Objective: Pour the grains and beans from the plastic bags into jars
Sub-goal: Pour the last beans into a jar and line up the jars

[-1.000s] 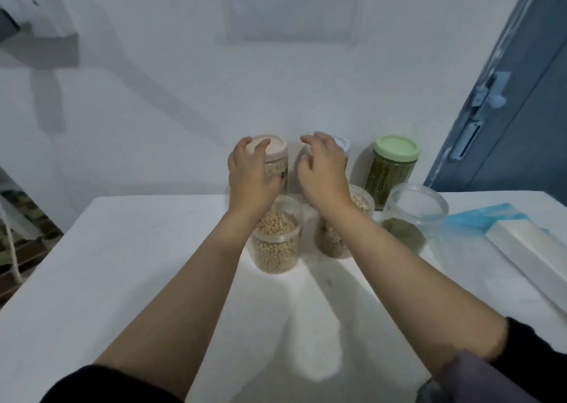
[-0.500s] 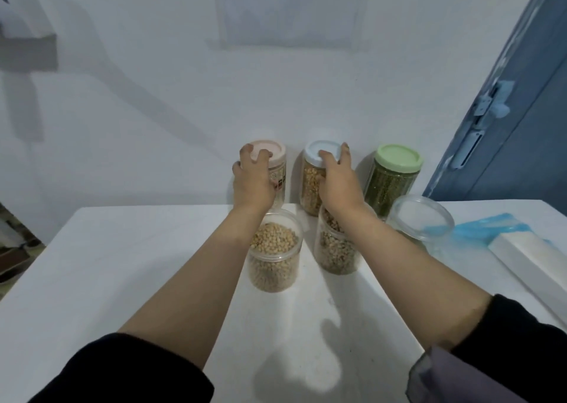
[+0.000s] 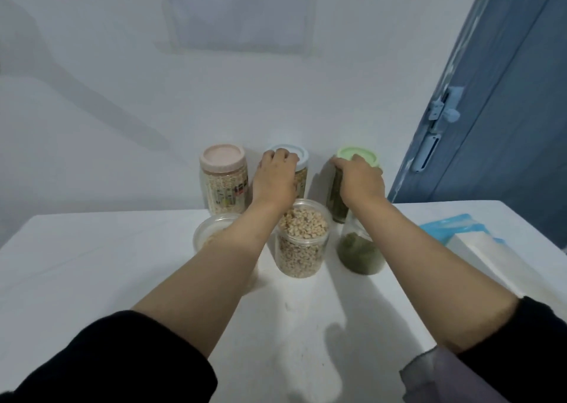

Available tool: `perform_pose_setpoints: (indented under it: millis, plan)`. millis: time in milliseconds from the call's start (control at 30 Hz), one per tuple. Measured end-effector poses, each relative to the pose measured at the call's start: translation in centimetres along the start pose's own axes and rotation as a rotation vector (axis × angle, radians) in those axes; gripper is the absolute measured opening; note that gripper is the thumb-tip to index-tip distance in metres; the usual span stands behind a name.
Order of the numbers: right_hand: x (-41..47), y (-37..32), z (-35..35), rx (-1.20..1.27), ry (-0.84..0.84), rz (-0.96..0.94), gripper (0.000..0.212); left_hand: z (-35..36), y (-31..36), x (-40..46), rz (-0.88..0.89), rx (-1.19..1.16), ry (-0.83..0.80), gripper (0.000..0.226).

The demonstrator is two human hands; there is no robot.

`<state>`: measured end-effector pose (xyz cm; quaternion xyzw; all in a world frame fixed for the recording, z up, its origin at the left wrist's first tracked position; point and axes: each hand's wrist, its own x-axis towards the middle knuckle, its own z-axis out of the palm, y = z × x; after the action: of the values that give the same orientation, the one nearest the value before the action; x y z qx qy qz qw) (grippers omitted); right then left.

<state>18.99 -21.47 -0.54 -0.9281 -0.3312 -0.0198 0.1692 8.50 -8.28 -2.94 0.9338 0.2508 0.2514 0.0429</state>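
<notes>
Both hands are reaching over the open jars toward the far edge of the tabletop. Nearest to me, black sleeves are covering my upper forearms.

Past them, three lidless jars are standing in a row across the middle of the tabletop. My left forearm is crossing over the left jar, hiding most of it, so I am seeing only its rim and a little pale grain. The middle jar is sitting nearly full of pale beans. The right jar is holding a low layer of green grain, and my right forearm is passing over its rim.

Toward the right edge, a white box is lying on a blue bag.

At the far edge, three lidded jars are standing against the wall. The pink-lid jar is standing untouched at the left. My left hand is resting on the blue-lid jar, fingers curling over its lid. My right hand is gripping the green-lid jar from above, fingers wrapping round the lid.

A blue door is standing beyond the far right corner.
</notes>
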Motion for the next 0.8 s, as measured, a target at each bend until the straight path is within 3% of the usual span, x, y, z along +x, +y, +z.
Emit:
perform_pose_setpoints:
  millis: [100, 233, 400, 500, 667, 800]
  plan:
    - [0.2, 1.0, 0.4, 0.115, 0.072, -0.043, 0.057, 0.6, 0.1, 0.3, -0.011, -0.01, 0.029, 0.047]
    - [-0.1, 1.4, 0.9, 0.06, 0.106, -0.098, 0.072, 1.1, 0.7, 0.2, -0.039, 0.007, 0.026, 0.046]
    - [-0.1, 1.4, 0.5, -0.037, 0.006, -0.09, 0.085, 0.4, 1.0, -0.6, -0.046, -0.031, -0.02, 0.059]
    - [-2.1, 0.1, 0.0, 0.027, -0.024, -0.093, 0.065, -1.6, 1.5, -3.5, -0.105, -0.112, 0.061, 0.062]
    - [-8.8, -2.6, 1.2, 0.253, -0.11, -0.244, 0.052, -3.7, 0.4, -11.9, -0.283, -0.035, 0.193, 0.039]
    - [-11.2, -3.2, 4.3, 0.168, -0.19, -0.262, 0.052, -3.3, -1.7, -15.8, -0.438, 0.021, 0.081, 0.041]
